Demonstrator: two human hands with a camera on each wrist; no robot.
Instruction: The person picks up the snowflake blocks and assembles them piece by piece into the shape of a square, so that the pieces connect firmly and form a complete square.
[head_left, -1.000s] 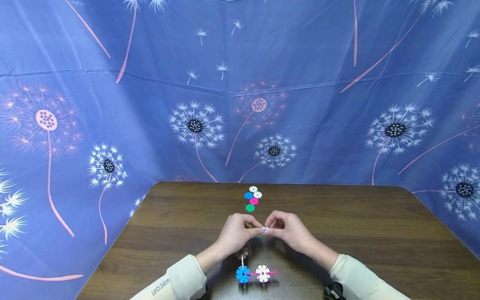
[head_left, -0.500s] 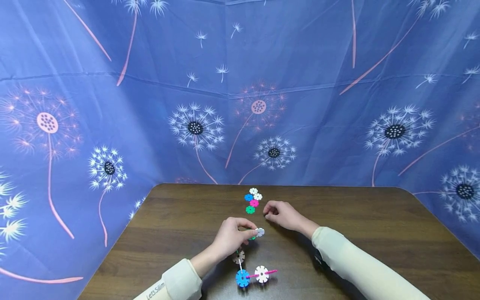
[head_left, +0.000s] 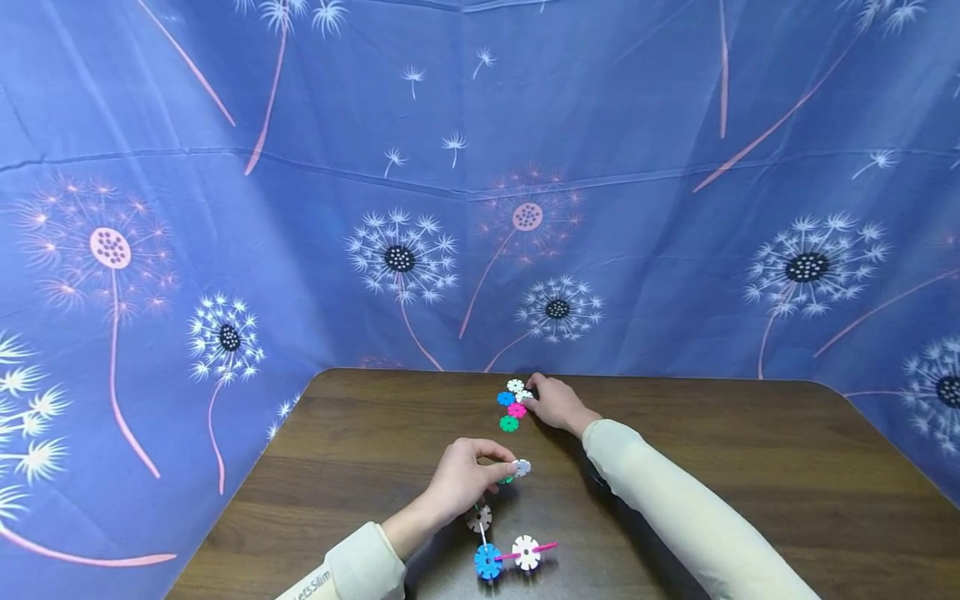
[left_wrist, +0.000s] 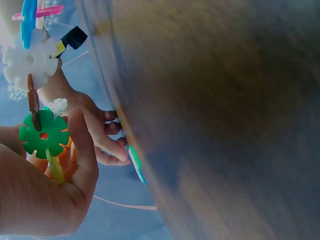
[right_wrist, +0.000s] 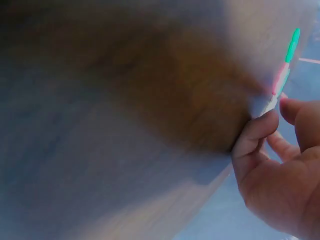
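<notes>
My left hand (head_left: 467,477) pinches one end of a chain of slotted plastic snowflake discs at the middle of the table. At its fingertips a white disc (head_left: 522,468) sticks out beside a green disc (left_wrist: 40,131). Yellow (left_wrist: 55,169) and brown discs (left_wrist: 33,100) show edge-on there. The chain runs back toward the wearer through a blue disc (head_left: 488,562) and a white disc (head_left: 527,552), ending in a pink disc. My right hand (head_left: 557,403) reaches to the far loose discs. Its thumb and forefinger pinch the edge of a loose white disc (head_left: 524,396).
Beside that disc lie another white disc (head_left: 514,385), a blue disc (head_left: 506,399), a pink disc (head_left: 517,410) and a green disc (head_left: 509,424), all flat on the wooden table (head_left: 360,467). A blue dandelion-print cloth (head_left: 645,208) hangs behind the table's far edge.
My right hand has let go of the chain's white disc and moved forward to the loose discs at the far edge. The left hand keeps its hold on the chain, a little lower and leftward.
</notes>
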